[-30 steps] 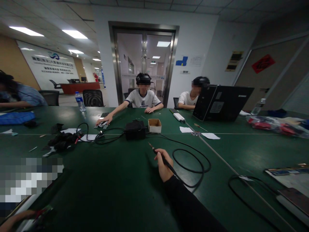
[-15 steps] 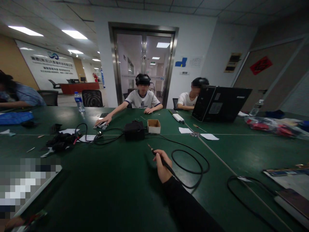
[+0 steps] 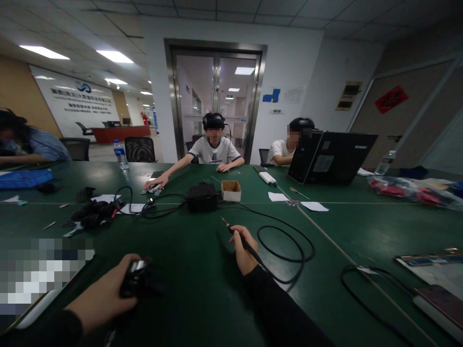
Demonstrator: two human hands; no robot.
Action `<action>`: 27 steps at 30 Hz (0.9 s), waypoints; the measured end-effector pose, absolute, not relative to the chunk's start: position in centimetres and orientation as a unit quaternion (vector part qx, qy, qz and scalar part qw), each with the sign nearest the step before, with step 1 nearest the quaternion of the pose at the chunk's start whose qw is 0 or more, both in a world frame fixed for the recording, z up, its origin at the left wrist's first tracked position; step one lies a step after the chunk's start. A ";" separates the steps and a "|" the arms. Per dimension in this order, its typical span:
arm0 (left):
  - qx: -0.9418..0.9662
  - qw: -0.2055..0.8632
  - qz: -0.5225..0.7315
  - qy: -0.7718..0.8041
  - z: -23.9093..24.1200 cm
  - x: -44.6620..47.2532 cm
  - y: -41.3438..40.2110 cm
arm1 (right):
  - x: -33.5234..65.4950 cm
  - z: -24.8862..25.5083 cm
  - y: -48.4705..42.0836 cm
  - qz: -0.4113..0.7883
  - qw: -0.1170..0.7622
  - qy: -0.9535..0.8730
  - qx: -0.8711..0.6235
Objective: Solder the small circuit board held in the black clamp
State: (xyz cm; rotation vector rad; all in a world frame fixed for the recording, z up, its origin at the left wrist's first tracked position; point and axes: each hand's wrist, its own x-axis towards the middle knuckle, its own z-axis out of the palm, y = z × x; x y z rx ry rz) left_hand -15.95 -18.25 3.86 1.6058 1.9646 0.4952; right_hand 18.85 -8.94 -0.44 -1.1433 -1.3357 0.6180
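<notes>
My right hand (image 3: pixel 244 248) is closed around the dark handle of a soldering iron (image 3: pixel 229 226), held like a pen with its tip pointing forward and left. The iron's black cable (image 3: pixel 277 278) trails from behind the hand and loops over the table on the right. At lower left, my left hand (image 3: pixel 108 291) grips a dark object (image 3: pixel 139 282) with shiny and red bits between thumb and fingers. Motion blurs that object, so its kind is unclear. Ahead of both hands stand a black box (image 3: pixel 201 197) with cables and a small open cardboard box (image 3: pixel 230 192).
Tangled black cables and parts (image 3: pixel 94 212) lie at left on the green table (image 3: pixel 188 270). A co-worker's hand (image 3: pixel 157 182) touches small metal parts across the table. A black computer case (image 3: pixel 333 156) stands at far right. Near the right edge rests a phone (image 3: pixel 439 303).
My left hand has come up from the lower left corner toward the middle, carrying the dark object. My right hand with the soldering iron has stayed nearly still.
</notes>
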 end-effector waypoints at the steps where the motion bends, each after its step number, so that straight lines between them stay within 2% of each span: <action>1: 0.612 0.287 0.177 0.715 3.7 -14.7 -17.0 | 18.9 -0.4 -8.9 0.265 0.597 -0.576 -0.491; 11: 0.684 0.220 0.103 0.688 4.3 -1.6 -7.6 | 18.8 -0.1 -8.8 0.254 0.600 -0.569 -0.502; 18: 0.692 0.214 0.135 0.676 4.2 3.4 -4.8 | 18.9 -0.2 -8.8 0.254 0.605 -0.568 -0.497; 27: 0.659 0.218 0.220 0.686 2.4 4.1 -4.7 | 18.8 -0.2 -8.7 0.262 0.608 -0.563 -0.494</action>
